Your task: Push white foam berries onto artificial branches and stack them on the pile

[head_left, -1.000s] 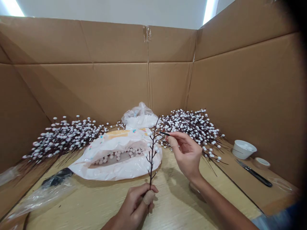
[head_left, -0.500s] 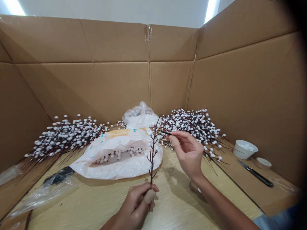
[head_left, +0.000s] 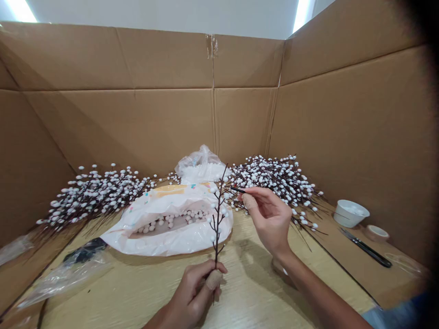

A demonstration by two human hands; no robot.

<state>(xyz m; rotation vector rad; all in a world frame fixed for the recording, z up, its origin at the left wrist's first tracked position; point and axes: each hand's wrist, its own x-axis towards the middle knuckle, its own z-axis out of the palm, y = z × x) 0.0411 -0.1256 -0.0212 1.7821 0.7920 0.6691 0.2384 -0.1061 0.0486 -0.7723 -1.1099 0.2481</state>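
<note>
My left hand [head_left: 202, 290], its thumb wrapped in tan tape, pinches the lower stem of a dark brown twig [head_left: 216, 228]. The twig stands upright with side shoots and some white berries. To its right, my right hand [head_left: 265, 212] holds a thin black stick-like tool [head_left: 237, 189] between thumb and fingers, the tip pointing left near the twig's upper part. Behind the twig lies an open white plastic bag [head_left: 161, 244] with white berries [head_left: 169, 219] inside.
Berry branches are heaped at the left [head_left: 99, 192] and right [head_left: 274, 176]. A clear bag [head_left: 202, 167] sits at the back. On the right are a white cup [head_left: 350, 214], a tape roll [head_left: 377, 233] and black snips [head_left: 368, 250]. Cardboard walls [head_left: 164, 128] surround the table [head_left: 137, 292].
</note>
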